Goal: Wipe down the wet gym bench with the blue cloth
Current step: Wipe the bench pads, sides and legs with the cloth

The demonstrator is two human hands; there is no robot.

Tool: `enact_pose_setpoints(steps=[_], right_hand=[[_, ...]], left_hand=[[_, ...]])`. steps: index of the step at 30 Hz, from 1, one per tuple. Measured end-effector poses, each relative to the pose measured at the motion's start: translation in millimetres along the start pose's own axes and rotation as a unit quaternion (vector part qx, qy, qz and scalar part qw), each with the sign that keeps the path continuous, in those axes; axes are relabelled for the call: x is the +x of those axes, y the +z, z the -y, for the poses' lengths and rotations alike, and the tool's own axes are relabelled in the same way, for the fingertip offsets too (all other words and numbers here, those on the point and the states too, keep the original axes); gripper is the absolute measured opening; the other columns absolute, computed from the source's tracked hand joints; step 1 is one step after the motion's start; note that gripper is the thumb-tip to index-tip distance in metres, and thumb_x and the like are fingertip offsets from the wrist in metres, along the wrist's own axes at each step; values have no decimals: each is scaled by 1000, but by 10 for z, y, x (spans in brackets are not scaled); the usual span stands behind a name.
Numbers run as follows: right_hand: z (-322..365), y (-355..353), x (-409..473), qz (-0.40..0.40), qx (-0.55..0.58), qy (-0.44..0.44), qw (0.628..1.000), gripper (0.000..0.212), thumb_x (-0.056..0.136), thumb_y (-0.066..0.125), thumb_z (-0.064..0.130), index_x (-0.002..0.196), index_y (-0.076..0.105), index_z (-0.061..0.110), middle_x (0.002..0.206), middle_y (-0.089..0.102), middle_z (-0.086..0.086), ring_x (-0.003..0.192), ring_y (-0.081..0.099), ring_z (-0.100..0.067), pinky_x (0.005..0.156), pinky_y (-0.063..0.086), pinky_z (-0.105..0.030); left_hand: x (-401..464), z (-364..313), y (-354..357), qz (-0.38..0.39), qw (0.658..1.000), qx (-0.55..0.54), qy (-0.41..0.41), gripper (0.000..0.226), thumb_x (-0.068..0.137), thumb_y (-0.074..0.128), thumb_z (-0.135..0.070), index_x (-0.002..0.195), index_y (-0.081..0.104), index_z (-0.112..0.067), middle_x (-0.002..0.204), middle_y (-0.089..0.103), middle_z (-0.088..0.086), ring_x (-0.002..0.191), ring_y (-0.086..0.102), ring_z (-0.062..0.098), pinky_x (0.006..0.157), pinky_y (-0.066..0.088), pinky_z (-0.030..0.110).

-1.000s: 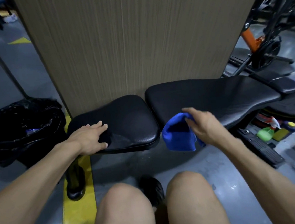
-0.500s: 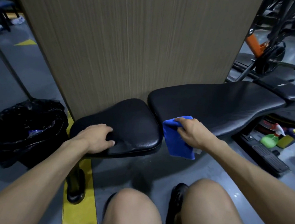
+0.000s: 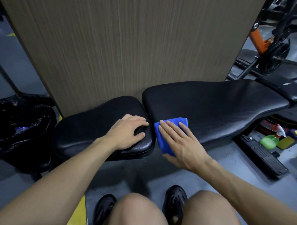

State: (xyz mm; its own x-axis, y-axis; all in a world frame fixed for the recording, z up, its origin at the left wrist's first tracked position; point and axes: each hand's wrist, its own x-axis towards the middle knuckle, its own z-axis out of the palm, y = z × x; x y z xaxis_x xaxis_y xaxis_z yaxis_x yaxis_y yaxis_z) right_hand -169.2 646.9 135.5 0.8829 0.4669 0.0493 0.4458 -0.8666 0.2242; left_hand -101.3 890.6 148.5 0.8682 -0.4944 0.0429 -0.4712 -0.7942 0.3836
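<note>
Two bare forearms reach forward from the bottom corners of the head view toward the bench (image 3: 214,107). The left hand (image 3: 128,131) lies palm down on the near right part of the seat pad (image 3: 92,127), fingers spread and gently curved over the black surface, gripping nothing. The right hand (image 3: 178,142) is flat, fingers straight and slightly fanned, pressing the cloth (image 3: 164,137) onto the left end of the long back pad, just across the gap from the left fingertips. The cloth is blue and folded; part of it hangs over the pad's near edge, where the thumb lies against its lower end. Both wrists are nearly straight, elbows out of frame. Two knees and two black shoes (image 3: 104,210) show below. A bin (image 3: 21,126) with a black liner stands left of the seat pad, and a green bottle (image 3: 269,142) lies on the floor under the bench's right end. A wood-grain panel (image 3: 129,42) rises behind.
</note>
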Motion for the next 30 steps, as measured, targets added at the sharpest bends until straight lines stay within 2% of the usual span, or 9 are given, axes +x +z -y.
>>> enact_pose_setpoints(steps=[3,7,12,18,21,25,30], right_hand=[[48,198,-124,-48,-12,23,999,95,80,68,44,157,24,9,166,20,-7,152,22,-25,120,26,-51],[253,316,143,-91,-29,66,993,81,90,56,24,157,17,4,165,17,-15,151,21,-31,119,25,-53],[426,220,562,-43,-58,102,992,76,93,39,19,156,4,-3,164,6,-24,152,12,-38,122,17,-52],[246,322,138,-106,-2,67,992,85,87,59,18,158,15,5,166,14,-15,153,18,-28,121,23,-49],[75,335,-293,-100,-10,49,994,92,81,68,19,158,18,8,166,17,-11,153,18,-26,120,25,-49],[104,367,16,-122,-31,54,990,86,86,63,28,157,21,4,164,21,-16,151,23,-30,120,26,-49],[314,343,474,-126,-42,59,989,83,85,59,15,156,18,-1,163,18,-21,151,21,-35,122,20,-49]], left_hand=[[-47,46,102,-39,998,-41,-1,41,91,59,-42,132,60,-39,144,51,-20,123,44,11,107,41,39],[-50,35,199,-74,995,-64,-13,40,93,60,-37,132,59,-41,145,50,-24,118,45,8,107,40,33],[-36,67,198,-74,993,-85,-21,39,91,63,-35,130,61,-42,143,51,-25,116,46,7,108,38,28],[-56,47,193,-67,991,-107,-32,37,92,64,-30,128,63,-40,142,52,-25,115,46,6,109,37,27],[-54,62,201,-70,989,-123,-39,36,92,64,-28,126,64,-40,141,53,-26,115,46,5,107,37,25],[-46,58,207,-67,988,-131,-41,38,91,65,-27,126,63,-40,140,53,-27,115,46,4,108,36,24],[-62,14,165,-51,991,-112,-43,40,93,63,-26,131,60,-40,143,51,-24,120,43,5,111,32,22]])
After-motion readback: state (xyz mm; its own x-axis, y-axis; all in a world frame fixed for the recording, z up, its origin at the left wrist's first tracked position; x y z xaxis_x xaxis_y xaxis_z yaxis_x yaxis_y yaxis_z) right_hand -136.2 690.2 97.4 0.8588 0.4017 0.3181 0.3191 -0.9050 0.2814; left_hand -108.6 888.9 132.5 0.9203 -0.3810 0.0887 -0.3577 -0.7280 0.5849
